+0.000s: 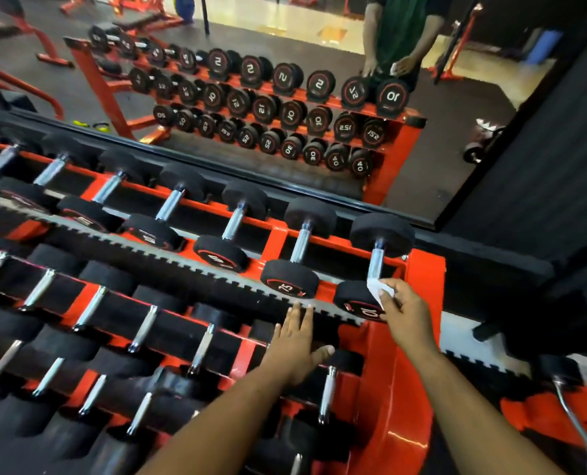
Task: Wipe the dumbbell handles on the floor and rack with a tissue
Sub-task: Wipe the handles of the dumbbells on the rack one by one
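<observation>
A red three-tier rack (419,337) holds rows of black dumbbells with chrome handles. My right hand (405,313) pinches a folded white tissue (379,291) at the near end of the chrome handle (376,264) of the rightmost top-row dumbbell, marked 10 (360,303). My left hand (297,344) lies flat with straight fingers on the rack's toothed rail and a middle-row dumbbell head, just below the 7.5 dumbbell (290,279).
A wall mirror (251,97) behind the rack reflects the rack and a person in a green shirt. A black wall panel (542,166) stands to the right. A curved chrome bar (580,430) lies at the lower right beside the rack.
</observation>
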The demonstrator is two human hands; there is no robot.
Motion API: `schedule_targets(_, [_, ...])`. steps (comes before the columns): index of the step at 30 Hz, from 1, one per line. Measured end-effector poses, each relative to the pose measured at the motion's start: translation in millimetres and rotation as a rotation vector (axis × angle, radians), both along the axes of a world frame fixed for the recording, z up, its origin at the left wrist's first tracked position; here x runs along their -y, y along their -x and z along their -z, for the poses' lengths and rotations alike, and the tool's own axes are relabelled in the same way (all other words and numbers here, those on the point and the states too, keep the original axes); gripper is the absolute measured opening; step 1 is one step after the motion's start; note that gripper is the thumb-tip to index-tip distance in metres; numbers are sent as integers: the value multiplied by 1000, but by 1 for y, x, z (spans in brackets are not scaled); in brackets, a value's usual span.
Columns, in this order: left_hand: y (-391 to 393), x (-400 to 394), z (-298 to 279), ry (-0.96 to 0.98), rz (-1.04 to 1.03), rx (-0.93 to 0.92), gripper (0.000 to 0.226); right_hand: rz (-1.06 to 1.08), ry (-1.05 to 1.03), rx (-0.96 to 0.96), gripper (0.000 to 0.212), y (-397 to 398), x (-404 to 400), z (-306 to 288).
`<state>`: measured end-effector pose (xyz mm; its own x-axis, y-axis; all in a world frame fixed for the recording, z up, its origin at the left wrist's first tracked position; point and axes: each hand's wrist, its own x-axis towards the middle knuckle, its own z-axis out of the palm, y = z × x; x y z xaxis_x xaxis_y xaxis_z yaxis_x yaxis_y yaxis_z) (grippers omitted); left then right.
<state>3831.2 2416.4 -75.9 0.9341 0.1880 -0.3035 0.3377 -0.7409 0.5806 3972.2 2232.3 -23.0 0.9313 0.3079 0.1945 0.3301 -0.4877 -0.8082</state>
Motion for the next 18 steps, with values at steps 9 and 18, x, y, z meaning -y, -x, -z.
schedule_targets(9, [0, 27, -20, 25, -1, 67, 97, 79, -94, -200, 32, -11, 27, 3])
schedule_targets(18, [-94, 86, -18, -114, -185, 151, 98, -317, 158, 155, 36, -113, 37, 22])
